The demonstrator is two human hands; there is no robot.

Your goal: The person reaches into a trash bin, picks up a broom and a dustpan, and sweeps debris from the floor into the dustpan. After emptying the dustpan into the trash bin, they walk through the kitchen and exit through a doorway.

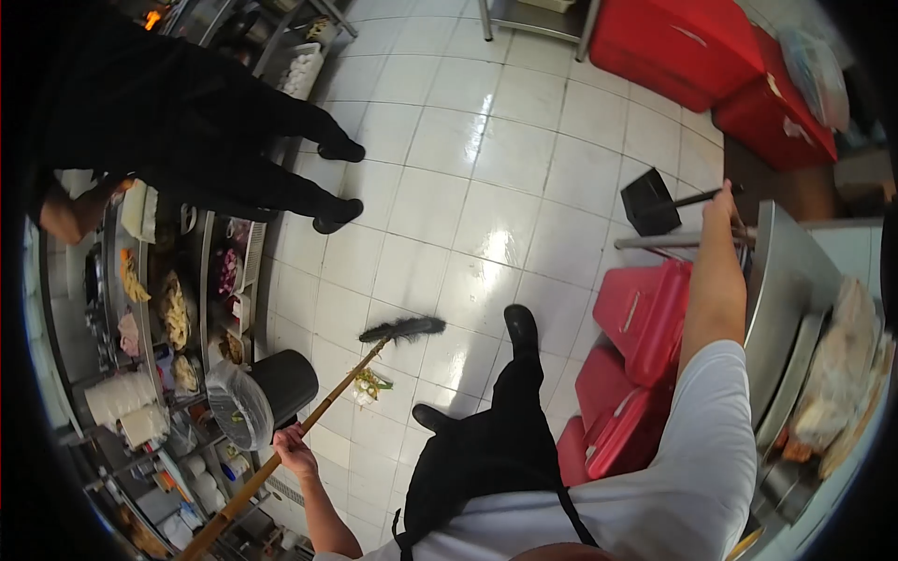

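Observation:
My left hand (296, 451) is wrapped round the wooden handle of a broom (348, 381). The black bristle head (402, 329) rests on the tiled floor, left of my feet. Just below it lies a small pile of food scraps (371, 386), yellow, green and white. Out to the right, my right hand (721, 206) grips the handle of a long-handled dustpan (652, 202). Its black pan is near the end of a metal table frame, with the opening hard to see from above.
Red plastic bins (678, 47) stand at the upper right, and red lidded containers (641, 323) below my right arm. A black trash bin (283, 385) with a plastic liner is at left. Another person (215, 122) in black stands by the food counter (154, 309).

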